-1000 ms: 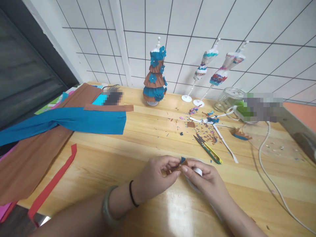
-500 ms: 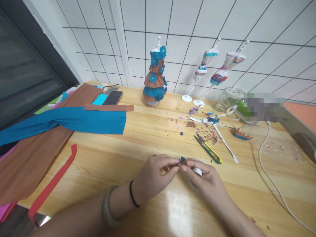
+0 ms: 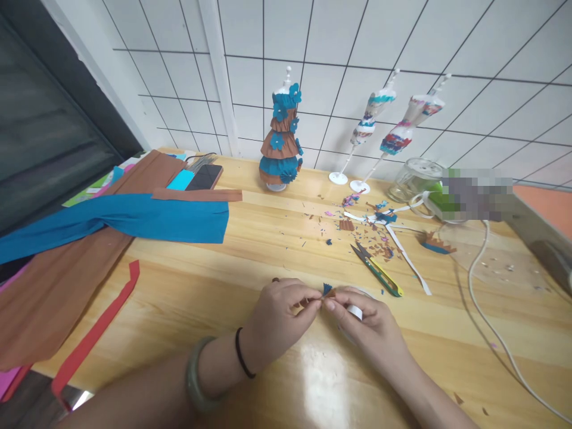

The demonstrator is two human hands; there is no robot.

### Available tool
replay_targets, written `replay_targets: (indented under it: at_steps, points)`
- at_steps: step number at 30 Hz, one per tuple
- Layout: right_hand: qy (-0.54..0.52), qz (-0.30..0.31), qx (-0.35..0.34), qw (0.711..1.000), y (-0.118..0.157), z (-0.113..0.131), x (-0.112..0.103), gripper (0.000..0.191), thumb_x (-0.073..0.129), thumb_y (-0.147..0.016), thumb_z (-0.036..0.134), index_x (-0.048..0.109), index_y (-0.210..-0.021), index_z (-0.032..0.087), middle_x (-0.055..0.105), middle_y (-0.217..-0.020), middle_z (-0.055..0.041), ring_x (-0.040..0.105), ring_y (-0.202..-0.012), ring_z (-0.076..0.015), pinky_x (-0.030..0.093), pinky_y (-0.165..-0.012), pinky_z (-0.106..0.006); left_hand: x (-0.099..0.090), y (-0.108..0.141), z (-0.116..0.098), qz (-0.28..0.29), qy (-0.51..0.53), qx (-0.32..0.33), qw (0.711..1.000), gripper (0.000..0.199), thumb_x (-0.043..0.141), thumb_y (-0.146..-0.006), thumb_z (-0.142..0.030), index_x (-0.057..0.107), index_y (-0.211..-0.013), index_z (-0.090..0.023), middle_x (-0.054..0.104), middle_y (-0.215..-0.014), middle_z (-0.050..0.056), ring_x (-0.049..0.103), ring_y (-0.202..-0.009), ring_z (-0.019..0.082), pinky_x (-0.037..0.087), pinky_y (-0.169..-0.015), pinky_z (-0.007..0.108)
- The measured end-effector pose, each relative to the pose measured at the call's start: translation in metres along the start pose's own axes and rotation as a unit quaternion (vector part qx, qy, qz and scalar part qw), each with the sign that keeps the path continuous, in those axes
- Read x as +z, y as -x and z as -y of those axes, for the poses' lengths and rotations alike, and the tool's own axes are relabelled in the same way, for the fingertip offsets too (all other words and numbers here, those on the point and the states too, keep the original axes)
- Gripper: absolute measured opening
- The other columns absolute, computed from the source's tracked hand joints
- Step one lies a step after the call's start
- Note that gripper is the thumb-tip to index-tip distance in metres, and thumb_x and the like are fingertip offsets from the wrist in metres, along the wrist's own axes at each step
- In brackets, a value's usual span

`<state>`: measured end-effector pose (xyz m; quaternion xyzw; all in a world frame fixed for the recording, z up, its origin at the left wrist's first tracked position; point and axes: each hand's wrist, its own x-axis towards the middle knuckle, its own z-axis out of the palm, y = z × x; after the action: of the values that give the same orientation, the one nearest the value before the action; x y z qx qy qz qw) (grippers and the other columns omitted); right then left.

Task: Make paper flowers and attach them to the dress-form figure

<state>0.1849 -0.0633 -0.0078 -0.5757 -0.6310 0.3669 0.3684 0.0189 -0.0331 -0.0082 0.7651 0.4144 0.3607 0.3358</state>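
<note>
Paper scrap [image 3: 328, 289], pleated, blue and brown — pinched by fingertips between left hand [image 3: 286, 310] and right hand [image 3: 375, 319], equally near; blue end fanned forward — long axis unclear.

From the left hand [image 3: 283, 311], a lane runs across the surface [image 3: 245, 262] to the far dress [image 3: 279, 146], between blue paper [image 3: 179, 223] on the left and scraps [image 3: 346, 225] on the right. Snips [image 3: 378, 274] block the way beyond the right hand [image 3: 375, 319]; farther right, a cord [image 3: 471, 275] crosses.
</note>
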Motion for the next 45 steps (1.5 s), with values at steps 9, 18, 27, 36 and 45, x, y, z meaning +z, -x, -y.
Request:
replay_targets:
  at_steps: [9, 18, 27, 36, 45]
  points:
    - [0.033, 0.04, -0.015, 0.999, -0.0003, 0.0029, -0.0008, 0.027, 0.051, -0.083, 0.038, 0.062, -0.067, 0.02, 0.06, -0.067, -0.0031, 0.054, -0.068, -0.0176, 0.042, -0.066, -0.03, 0.0054, 0.0014, 0.0037, -0.078, -0.035, 0.061, 0.994, 0.011, 0.057, -0.07, -0.007, 0.063, -0.069, -0.016, 0.066, -0.064, 0.002, 0.058, -0.061, 0.013, 0.041, -0.059, 0.024]
    - [0.021, 0.007, -0.006, 1.0, -0.0005, -0.001, 0.0032, 0.02, 0.053, -0.082, 0.034, 0.063, -0.071, 0.021, 0.062, -0.07, -0.003, 0.056, -0.071, -0.0178, 0.042, -0.067, -0.028, 0.0055, 0.0009, 0.0015, -0.084, -0.034, 0.042, 0.995, 0.009, 0.058, -0.07, -0.009, 0.062, -0.065, -0.015, 0.065, -0.062, 0.002, 0.059, -0.061, 0.013, 0.042, -0.061, 0.025]
    - [-0.005, -0.023, 0.052, 0.998, 0.0001, 0.0012, 0.0054, 0.031, 0.054, -0.08, 0.04, 0.067, -0.097, 0.018, 0.059, -0.055, 0.0004, 0.056, -0.056, -0.0157, 0.044, -0.056, -0.026, 0.0056, 0.0009, 0.0034, -0.091, -0.037, 0.019, 0.995, 0.009, 0.056, -0.071, -0.01, 0.06, -0.066, -0.016, 0.065, -0.063, 0.0, 0.059, -0.063, 0.012, 0.042, -0.064, 0.025]
    - [0.048, 0.017, -0.006, 0.999, 0.0002, -0.0007, 0.0035, 0.022, 0.053, -0.082, 0.037, 0.066, -0.074, 0.021, 0.063, -0.068, -0.003, 0.056, -0.069, -0.0182, 0.043, -0.066, -0.029, 0.0051, -0.0011, 0.006, -0.1, -0.07, 0.03, 0.992, 0.009, 0.056, -0.071, -0.009, 0.058, -0.066, -0.016, 0.064, -0.063, 0.0, 0.058, -0.062, 0.013, 0.041, -0.062, 0.025]
    - [0.072, 0.011, 0.0, 0.997, -0.0006, 0.0, 0.0042, 0.025, 0.052, -0.082, 0.039, 0.064, -0.071, 0.021, 0.059, -0.065, -0.0021, 0.053, -0.065, -0.0172, 0.041, -0.061, -0.027, 0.0049, -0.0013, 0.0024, -0.029, 0.102, -0.112, 0.988, 0.009, 0.056, -0.072, -0.015, 0.062, -0.065, -0.016, 0.066, -0.064, 0.001, 0.058, -0.06, 0.012, 0.043, -0.058, 0.021]
